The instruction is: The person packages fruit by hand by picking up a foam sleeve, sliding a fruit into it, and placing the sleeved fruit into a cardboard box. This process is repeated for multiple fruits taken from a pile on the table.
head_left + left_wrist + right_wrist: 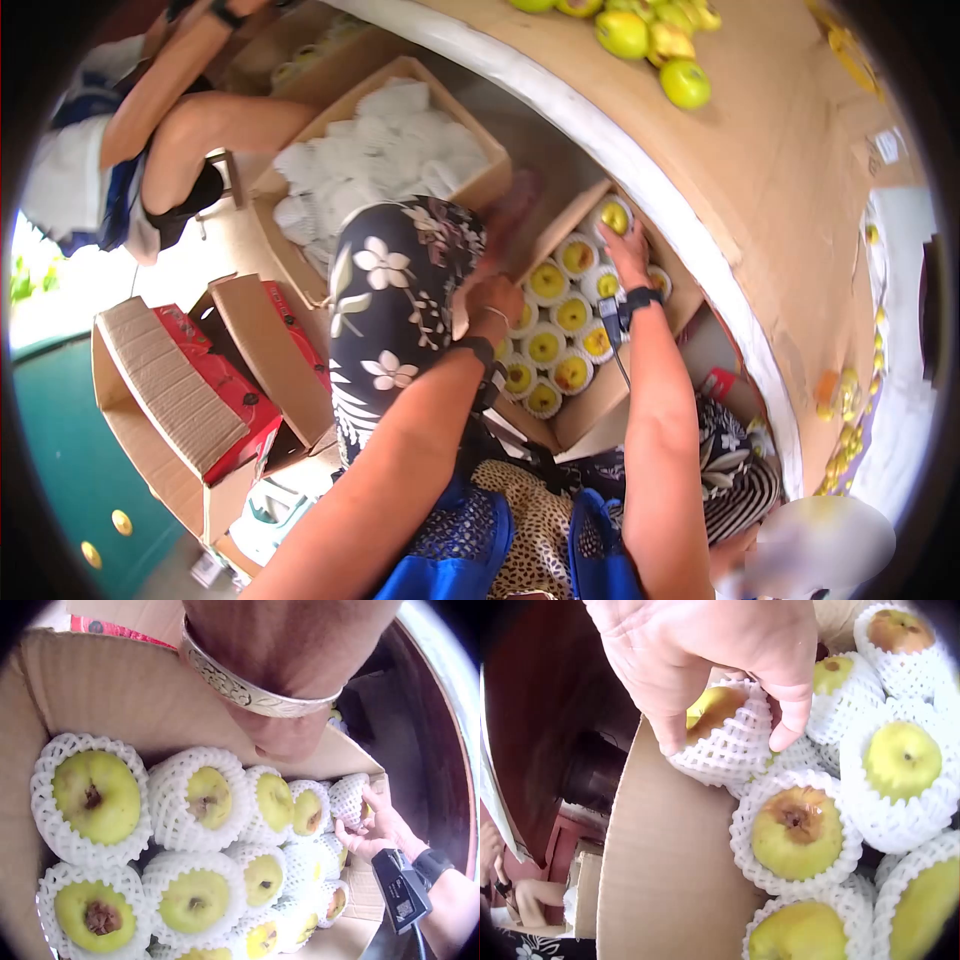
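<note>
A cardboard box (585, 425) between the person's legs holds rows of yellow-green apples (193, 901), each in a white foam net. At its far corner the right hand (628, 255) pinches one netted apple (731, 742), thumb on one side and fingers on the other. That apple leans against the box wall, tilted, with a yellow and brown patch of skin showing. The left hand (495, 297) grips the rim of the box on the left side; its fingertips are mostly hidden in the left wrist view. A silver bangle (247, 694) circles that wrist.
Left of the knee stands a large box of white foam nets (380, 150). Nearer, an open carton (150, 430) has red printed panels. A padded table edge (640, 185) curves along the right, with loose apples (685, 83) on top. Another person (180, 150) sits at upper left.
</note>
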The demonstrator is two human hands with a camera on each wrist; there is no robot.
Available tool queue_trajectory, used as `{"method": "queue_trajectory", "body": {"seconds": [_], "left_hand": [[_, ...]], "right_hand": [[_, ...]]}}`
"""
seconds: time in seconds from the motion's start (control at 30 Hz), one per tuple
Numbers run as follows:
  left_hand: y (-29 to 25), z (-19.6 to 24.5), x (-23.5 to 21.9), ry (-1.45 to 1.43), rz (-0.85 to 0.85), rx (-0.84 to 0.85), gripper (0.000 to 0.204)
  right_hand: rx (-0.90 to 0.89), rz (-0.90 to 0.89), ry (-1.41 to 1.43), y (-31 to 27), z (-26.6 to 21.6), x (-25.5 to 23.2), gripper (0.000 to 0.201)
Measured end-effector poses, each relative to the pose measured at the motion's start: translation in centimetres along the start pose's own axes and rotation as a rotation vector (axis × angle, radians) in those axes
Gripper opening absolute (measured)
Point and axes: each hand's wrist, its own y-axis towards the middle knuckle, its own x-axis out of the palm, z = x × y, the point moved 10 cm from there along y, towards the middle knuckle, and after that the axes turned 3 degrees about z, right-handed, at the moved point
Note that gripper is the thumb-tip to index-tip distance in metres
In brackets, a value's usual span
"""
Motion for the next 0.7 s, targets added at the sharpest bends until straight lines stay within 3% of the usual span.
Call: {"method": "queue_trajectory", "body": {"seconds": [0.03,0.13,0.27,0.37,0.43,0.47,0.57,0.6,0.63,0.7], "left_hand": [[-0.3,-0.2,-0.6,-0.084,-0.015,-0.081,0.028],[-0.4,0.0,-0.8,-0.096,-0.084,-0.051,0.027],[-0.6,0.5,-1.2,-0.083,-0.044,0.007,0.026],[-0.2,-0.3,0.1,-0.143,-0.062,-0.038,0.025],[0.0,1.0,1.1,-0.002,-0.022,0.106,0.024],[0.0,1.3,0.9,0.074,0.002,0.176,0.024],[-0.7,1.3,-0.5,-0.022,-0.083,0.122,0.025],[-0.8,1.4,-0.8,-0.034,-0.069,0.107,0.024],[-0.9,1.2,-1.1,-0.044,-0.053,0.090,0.024],[-0.9,0.9,-1.3,-0.173,-0.048,0.057,0.023]], "right_hand": [[-0.017,0.008,-0.035,-0.1,-0.3,-0.1,0.083],[-0.063,0.075,-0.159,-0.6,-1.0,-1.0,0.087],[-0.156,0.188,-0.416,-2.6,-3.7,-2.6,0.085],[-0.082,0.072,-0.239,-5.8,-3.0,-2.3,0.080],[-0.092,0.011,-0.039,-8.8,-2.2,-1.1,0.071],[-0.117,-0.015,-0.106,-11.0,-2.6,-0.1,0.064],[-0.160,-0.187,-0.359,-16.8,-0.7,4.3,0.045],[-0.076,-0.309,-0.234,-19.4,0.5,6.3,0.036],[0.019,-0.552,-0.371,-21.5,4.0,9.0,0.036],[-0.240,-0.544,-0.507,-28.2,-0.4,9.5,0.038]]}}
